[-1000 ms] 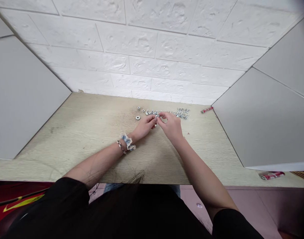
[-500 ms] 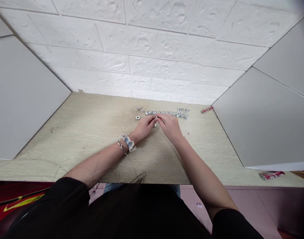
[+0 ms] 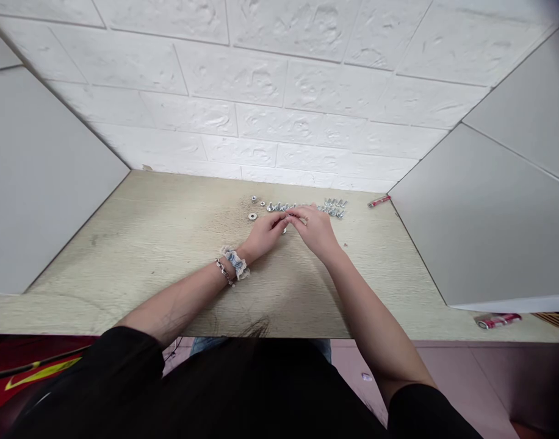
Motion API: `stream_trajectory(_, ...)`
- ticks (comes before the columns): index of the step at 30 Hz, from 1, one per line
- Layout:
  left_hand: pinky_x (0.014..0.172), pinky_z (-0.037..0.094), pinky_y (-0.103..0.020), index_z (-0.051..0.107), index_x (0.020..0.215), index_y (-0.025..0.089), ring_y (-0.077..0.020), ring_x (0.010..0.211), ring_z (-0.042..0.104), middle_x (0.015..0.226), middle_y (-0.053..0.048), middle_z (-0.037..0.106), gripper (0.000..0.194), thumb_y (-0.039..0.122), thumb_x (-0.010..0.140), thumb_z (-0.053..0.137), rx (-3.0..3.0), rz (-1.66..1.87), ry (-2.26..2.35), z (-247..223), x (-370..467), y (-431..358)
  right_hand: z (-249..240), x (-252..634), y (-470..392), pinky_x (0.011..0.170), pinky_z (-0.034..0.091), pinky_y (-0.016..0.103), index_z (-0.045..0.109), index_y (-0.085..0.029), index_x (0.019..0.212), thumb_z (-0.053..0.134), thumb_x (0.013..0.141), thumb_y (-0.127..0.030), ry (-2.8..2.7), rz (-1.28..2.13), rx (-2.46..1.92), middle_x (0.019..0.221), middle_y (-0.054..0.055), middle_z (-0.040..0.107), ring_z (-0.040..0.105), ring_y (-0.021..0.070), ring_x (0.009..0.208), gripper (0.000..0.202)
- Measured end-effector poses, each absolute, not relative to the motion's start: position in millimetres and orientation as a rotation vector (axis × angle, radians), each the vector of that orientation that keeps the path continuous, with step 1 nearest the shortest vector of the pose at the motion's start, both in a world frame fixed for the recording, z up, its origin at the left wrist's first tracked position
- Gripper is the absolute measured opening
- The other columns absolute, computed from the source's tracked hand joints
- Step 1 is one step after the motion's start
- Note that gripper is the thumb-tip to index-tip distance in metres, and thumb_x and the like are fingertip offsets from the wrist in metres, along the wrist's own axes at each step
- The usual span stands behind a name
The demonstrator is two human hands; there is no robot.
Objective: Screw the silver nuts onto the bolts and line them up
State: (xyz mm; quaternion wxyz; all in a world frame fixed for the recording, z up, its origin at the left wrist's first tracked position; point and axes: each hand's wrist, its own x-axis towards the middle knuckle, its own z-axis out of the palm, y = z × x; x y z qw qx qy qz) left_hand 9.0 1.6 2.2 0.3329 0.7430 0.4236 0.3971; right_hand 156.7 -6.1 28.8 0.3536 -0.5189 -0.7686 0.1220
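Over the wooden tabletop (image 3: 169, 244), my left hand (image 3: 265, 235) and my right hand (image 3: 317, 230) meet at the fingertips. Both are closed in a pinch around a small piece that their fingers mostly hide. Just below the fingertips a shiny metal part (image 3: 284, 231) shows partly. Behind the hands runs a row of several metal bolts (image 3: 270, 207), its middle covered by my right hand. A shorter group of screws (image 3: 335, 202) lies behind the row's right end. Left of the row are a washer (image 3: 252, 216), a nut (image 3: 254, 199) and a smaller nut (image 3: 262, 203).
A white brick-patterned wall (image 3: 256, 134) closes off the back. Grey panels stand at the left (image 3: 46, 171) and right (image 3: 485, 225). One red battery-like cylinder (image 3: 379, 201) lies near the right panel, another (image 3: 499, 321) by the front right edge.
My right hand has shifted slightly, its fingers now more spread over the bolt row. My left hand stays nearly in place.
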Motion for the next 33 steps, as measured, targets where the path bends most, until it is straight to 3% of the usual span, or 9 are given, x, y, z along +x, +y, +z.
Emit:
stream_trajectory(9,0.059,0.037,-0.024,0.056,0.076,0.015,-0.0101,0.06,0.042,0.061,0.003,0.044,0.026,0.036,0.087,0.046,1.732,0.99,0.961,5.0,7.7,3.9,29.3,157.5,-6.6,0.108,0.033,0.044,0.071,-0.023,0.091,0.054,0.084,-0.017,-1.98,0.369,-1.251,0.095,0.001,0.073,0.066,0.0184,0.093,0.019)
stream_trajectory(16,0.062,0.041,-0.025,0.061,0.084,0.015,-0.0117,0.063,0.046,0.065,0.001,0.051,0.028,0.035,0.089,0.043,1.827,1.011,1.001,1.6,8.2,4.2,28.8,158.7,-5.7,0.108,0.034,0.046,0.07,-0.026,0.099,0.055,0.084,-0.018,-1.969,0.39,-1.301,0.104,0.002,0.071,0.065,0.0195,0.097,0.023)
stream_trajectory(21,0.071,0.045,-0.026,0.064,0.096,0.014,-0.0142,0.075,0.054,0.078,-0.003,0.062,0.029,0.032,0.09,0.042,1.974,1.018,1.049,1.3,9.3,1.3,33.1,161.9,-5.1,0.104,0.035,0.048,0.072,-0.026,0.084,0.06,0.081,-0.021,-1.999,0.393,-1.353,0.089,0.0,0.073,0.066,0.0196,0.086,0.013)
stream_trajectory(25,0.076,0.046,-0.027,0.065,0.103,0.015,-0.0151,0.079,0.057,0.084,-0.005,0.066,0.032,0.033,0.091,0.042,2.006,1.009,1.06,2.3,9.2,-0.4,34.7,164.2,-4.0,0.087,0.045,0.039,0.069,-0.023,0.078,0.066,0.076,-0.025,-1.961,0.39,-1.392,0.075,0.0,0.07,0.062,0.0176,0.074,0.004)
stream_trajectory(28,0.077,0.046,-0.028,0.065,0.102,0.014,-0.0159,0.08,0.058,0.085,-0.006,0.067,0.035,0.037,0.092,0.04,2.048,1.01,1.056,2.3,8.8,-1.0,34.6,164.4,-4.3,0.068,0.044,0.029,0.065,-0.02,0.074,0.068,0.074,-0.029,-1.931,0.384,-1.427,0.066,-0.001,0.062,0.057,0.0158,0.069,0.009)
stream_trajectory(33,0.08,0.046,-0.031,0.065,0.102,0.013,-0.017,0.082,0.059,0.087,-0.008,0.068,0.04,0.04,0.093,0.037,2.106,1.049,1.039,2.2,8.5,-1.0,34.6,161.9,-6.1,0.063,0.041,0.026,0.062,-0.02,0.073,0.066,0.075,-0.029,-1.929,0.414,-1.413,0.064,-0.002,0.058,0.053,0.014,0.065,0.011)
